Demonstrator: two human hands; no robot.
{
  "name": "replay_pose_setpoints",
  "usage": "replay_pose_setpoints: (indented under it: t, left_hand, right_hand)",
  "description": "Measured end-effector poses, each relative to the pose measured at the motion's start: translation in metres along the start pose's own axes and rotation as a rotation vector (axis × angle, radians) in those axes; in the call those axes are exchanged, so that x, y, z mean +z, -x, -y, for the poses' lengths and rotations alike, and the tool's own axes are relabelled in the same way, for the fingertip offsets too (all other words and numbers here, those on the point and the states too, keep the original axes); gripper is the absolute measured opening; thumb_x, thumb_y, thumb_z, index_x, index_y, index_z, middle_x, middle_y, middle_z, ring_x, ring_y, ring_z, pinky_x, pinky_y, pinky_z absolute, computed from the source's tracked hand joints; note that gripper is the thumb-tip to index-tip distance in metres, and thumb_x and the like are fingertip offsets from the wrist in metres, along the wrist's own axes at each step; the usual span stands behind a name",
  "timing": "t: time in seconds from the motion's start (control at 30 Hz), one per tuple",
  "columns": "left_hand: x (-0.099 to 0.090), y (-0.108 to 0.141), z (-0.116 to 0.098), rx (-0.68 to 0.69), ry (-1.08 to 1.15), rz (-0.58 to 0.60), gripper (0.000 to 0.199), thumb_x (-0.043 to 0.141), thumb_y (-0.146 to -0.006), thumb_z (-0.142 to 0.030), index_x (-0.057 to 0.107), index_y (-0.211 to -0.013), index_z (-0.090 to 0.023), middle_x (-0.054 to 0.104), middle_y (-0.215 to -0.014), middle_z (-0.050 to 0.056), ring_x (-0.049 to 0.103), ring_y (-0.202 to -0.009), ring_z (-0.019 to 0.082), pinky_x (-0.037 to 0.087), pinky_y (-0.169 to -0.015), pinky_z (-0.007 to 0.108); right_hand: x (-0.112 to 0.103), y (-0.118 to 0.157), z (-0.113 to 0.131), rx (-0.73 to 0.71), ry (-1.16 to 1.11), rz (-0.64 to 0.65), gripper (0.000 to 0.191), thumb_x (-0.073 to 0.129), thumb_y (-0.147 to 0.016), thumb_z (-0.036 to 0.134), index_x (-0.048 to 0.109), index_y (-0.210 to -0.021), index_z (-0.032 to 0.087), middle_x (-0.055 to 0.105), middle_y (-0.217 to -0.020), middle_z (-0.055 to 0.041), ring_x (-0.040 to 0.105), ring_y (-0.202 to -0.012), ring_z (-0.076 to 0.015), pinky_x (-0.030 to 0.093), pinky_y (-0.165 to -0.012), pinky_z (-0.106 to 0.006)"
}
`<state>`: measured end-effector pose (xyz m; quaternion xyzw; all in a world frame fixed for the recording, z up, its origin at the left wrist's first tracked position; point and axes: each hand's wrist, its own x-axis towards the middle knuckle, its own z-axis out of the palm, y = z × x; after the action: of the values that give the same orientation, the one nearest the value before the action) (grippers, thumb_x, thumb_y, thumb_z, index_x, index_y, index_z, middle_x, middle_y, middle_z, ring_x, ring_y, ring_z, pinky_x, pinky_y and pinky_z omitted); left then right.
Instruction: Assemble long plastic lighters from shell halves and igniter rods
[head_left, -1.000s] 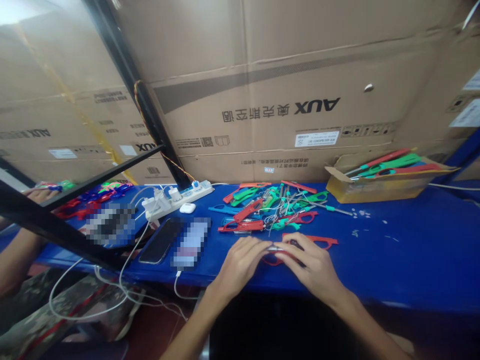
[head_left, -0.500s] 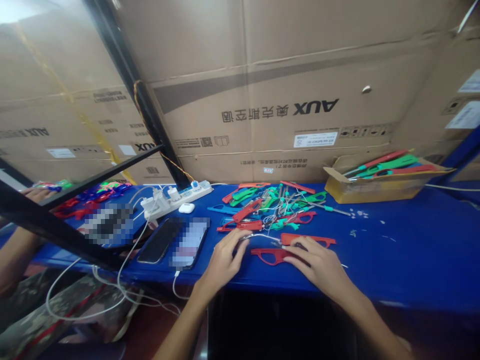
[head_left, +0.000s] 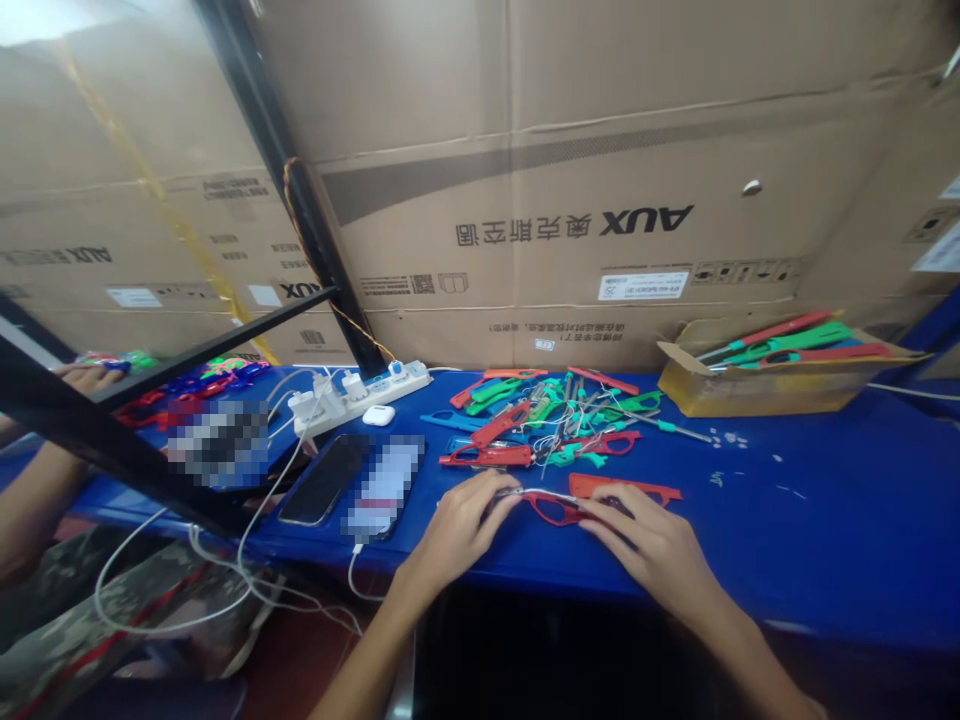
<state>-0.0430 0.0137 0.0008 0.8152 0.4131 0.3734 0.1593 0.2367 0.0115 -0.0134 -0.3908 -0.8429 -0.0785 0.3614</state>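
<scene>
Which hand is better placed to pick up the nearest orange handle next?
Probably the right hand: it is close to the orange handle, while the left hand is farther off to its left. Both seem to hold a white wire.

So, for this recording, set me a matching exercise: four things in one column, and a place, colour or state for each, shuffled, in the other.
Things:
1. left hand
2. open box
3. power strip
4. heap of loose parts

Places, colours, states:
A. white, with plugs in it
B. mixed red, green and blue, lying between the power strip and the open box
C. on the right of the blue table, with red and green handles in it
D. pinching a thin piece

Pairs: 1-D, 2-C, 3-A, 4-B
</scene>
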Motion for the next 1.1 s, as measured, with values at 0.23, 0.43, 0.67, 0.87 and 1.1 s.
replay_pose_setpoints:
  t: [0.23,0.43,0.67,0.87,1.1]
  left_hand:
    - [0.000,0.000,-0.001,0.025,0.024,0.015,0.015,0.052,-0.109,-0.029,0.064,-0.116,-0.023,0.071,-0.109,0.003,0.069,-0.100,0.018,0.050,-0.092,0.027]
    - [0.000,-0.001,-0.001,0.035,-0.001,0.027,0.016,0.052,-0.109,-0.028,0.064,-0.117,-0.023,0.071,-0.112,0.004,0.068,-0.104,0.019,0.051,-0.094,0.030]
    - [0.000,-0.005,0.000,0.064,-0.120,0.051,0.017,0.051,-0.109,-0.027,0.067,-0.113,-0.021,0.071,-0.112,0.005,0.064,-0.105,0.021,0.050,-0.096,0.036]
    - [0.004,-0.006,0.005,0.057,-0.182,0.073,0.022,0.049,-0.110,-0.030,0.069,-0.114,-0.022,0.071,-0.115,0.006,0.065,-0.108,0.022,0.051,-0.097,0.038]
    - [0.006,-0.007,0.010,0.057,-0.214,0.098,0.025,0.049,-0.109,-0.032,0.072,-0.115,-0.021,0.071,-0.114,0.007,0.064,-0.108,0.024,0.051,-0.096,0.040]
  right_hand:
    - [-0.001,0.001,0.001,0.003,-0.012,0.003,0.032,0.046,-0.109,0.035,0.076,-0.107,0.023,0.073,-0.103,-0.0054,0.073,-0.082,-0.0159,0.053,-0.068,-0.025]
    - [-0.002,-0.001,0.001,-0.006,-0.028,-0.009,0.030,0.047,-0.109,0.033,0.075,-0.104,0.022,0.072,-0.102,-0.0053,0.073,-0.080,-0.0153,0.053,-0.068,-0.025]
    - [-0.001,0.002,0.000,0.015,-0.057,0.003,0.028,0.048,-0.109,0.031,0.074,-0.105,0.022,0.072,-0.104,-0.0057,0.074,-0.082,-0.0158,0.054,-0.069,-0.025]
    - [-0.002,-0.001,0.001,0.026,-0.064,0.037,0.034,0.045,-0.109,0.035,0.076,-0.102,0.022,0.073,-0.103,-0.0068,0.074,-0.080,-0.0162,0.056,-0.065,-0.025]
    - [-0.004,-0.003,0.004,0.029,-0.048,0.067,0.041,0.040,-0.111,0.037,0.076,-0.099,0.022,0.073,-0.101,-0.0066,0.074,-0.078,-0.0157,0.056,-0.064,-0.026]
